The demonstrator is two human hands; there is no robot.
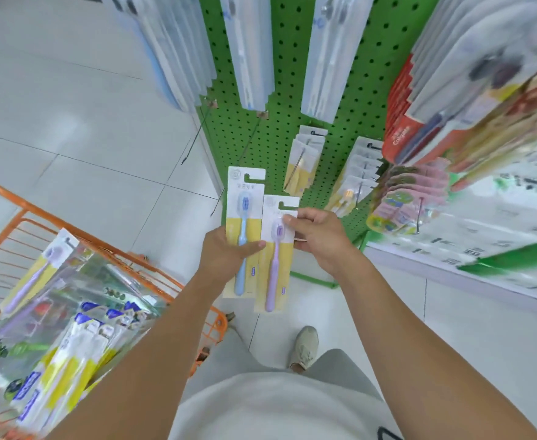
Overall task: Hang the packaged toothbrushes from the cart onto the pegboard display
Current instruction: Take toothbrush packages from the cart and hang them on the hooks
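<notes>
A pale tiled floor (79,128) spreads away to the left of the fingers. Below them, nearer the camera, a beige sneaker (305,346) stands on a tile beside grey trousers (229,354) and a white shirt (280,411) (its hem fills the lower middle). Right of the fingers runs a white shelf edge (483,268) with blurred labels.

Person wearing a pale grey-white top (261,408), light grey shorts (229,357), a beige lace-up sneaker (305,346); both forearms showing bare, no sleeves reaching them
</notes>
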